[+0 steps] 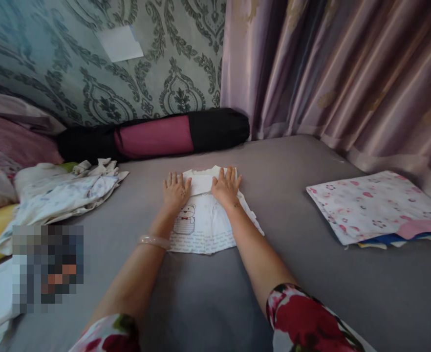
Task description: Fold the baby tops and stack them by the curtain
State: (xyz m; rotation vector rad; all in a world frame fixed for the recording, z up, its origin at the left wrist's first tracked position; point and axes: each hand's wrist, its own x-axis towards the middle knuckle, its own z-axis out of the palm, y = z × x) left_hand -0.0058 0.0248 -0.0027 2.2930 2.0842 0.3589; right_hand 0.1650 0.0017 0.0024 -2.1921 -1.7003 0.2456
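A small white baby shirt (pixel 208 225) with a printed bear and rows of lettering lies spread on the grey bed sheet. My left hand (pixel 177 189) rests on its upper left side, fingers spread and pointing away from me. On the upper right side lies my right hand (pixel 226 186), its fingers stretched out and its thumb turned inward. Between the two hands a plain white panel (pixel 202 184) shows near the neckline; I cannot tell whether it is a folded part of the shirt or a separate piece. Both palms face down, and the cloth beneath them is hidden.
Left of the shirt lies a heap of pale patterned clothes (pixel 69 195). A folded white cloth with pink prints (pixel 377 205) is on the right. A long black and pink bag (pixel 157 137) lies along the wall. Purple curtains (pixel 333 73) hang at the right.
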